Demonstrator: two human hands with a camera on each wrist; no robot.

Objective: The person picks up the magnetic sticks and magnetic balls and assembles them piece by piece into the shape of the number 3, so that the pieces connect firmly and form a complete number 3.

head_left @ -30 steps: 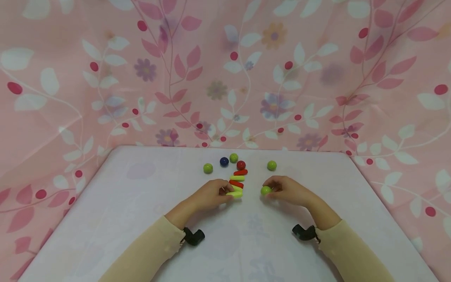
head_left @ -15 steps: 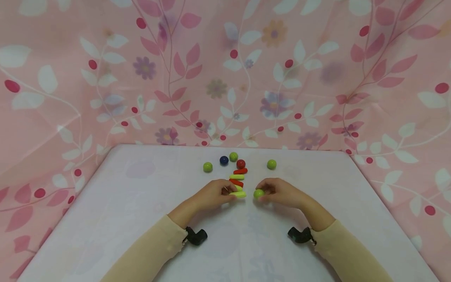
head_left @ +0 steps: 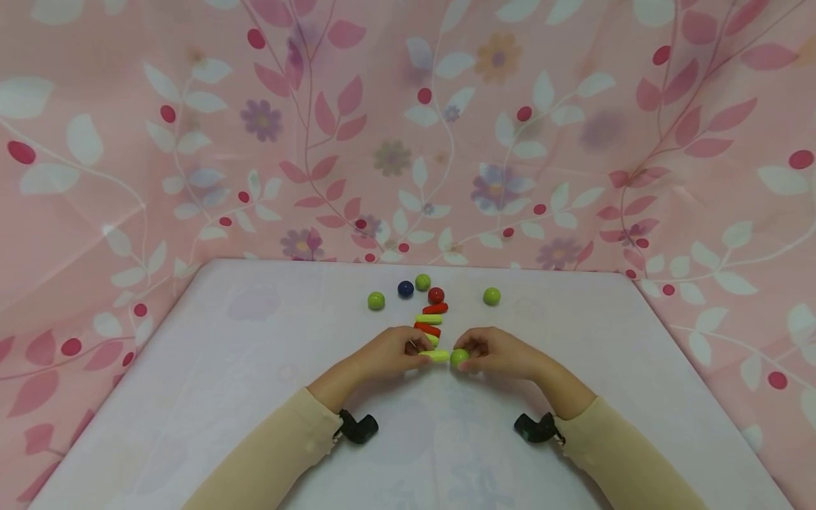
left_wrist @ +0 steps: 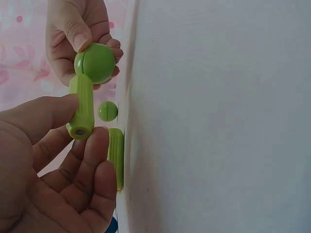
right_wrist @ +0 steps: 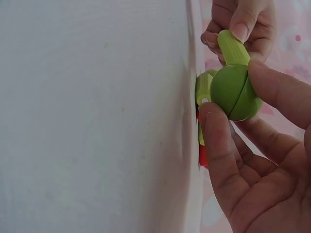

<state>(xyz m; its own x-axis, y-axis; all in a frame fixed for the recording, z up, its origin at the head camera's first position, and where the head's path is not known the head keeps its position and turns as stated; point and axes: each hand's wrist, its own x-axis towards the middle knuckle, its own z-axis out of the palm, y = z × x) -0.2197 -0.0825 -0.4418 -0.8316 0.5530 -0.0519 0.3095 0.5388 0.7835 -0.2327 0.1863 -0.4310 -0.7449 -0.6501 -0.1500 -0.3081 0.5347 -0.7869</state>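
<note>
My left hand (head_left: 397,350) pinches a yellow-green magnetic rod (left_wrist: 81,107) between thumb and fingers, its metal-tipped end facing the left wrist camera. Opposite it, my right hand (head_left: 505,353) holds a green ball (right_wrist: 235,92) with a seam round its middle. The far end of the rod meets or almost meets the ball; a small gap cannot be ruled out. Both are held above the white table (head_left: 255,397). Just behind the left fingers lies another yellow-green rod (head_left: 431,341), partly hidden.
Beyond the hands, a red rod (head_left: 428,329), a yellow-green rod (head_left: 428,319) and another red rod (head_left: 435,309) lead back to a red ball (head_left: 436,295). A dark blue ball (head_left: 405,289) and green balls (head_left: 376,301) are near the back edge. Floral cloth (head_left: 395,156) hangs behind.
My right hand has moved left with the green ball, closing the gap to the rod. My left hand has shifted slightly right and nearer, drawing its rod away from the row.
</note>
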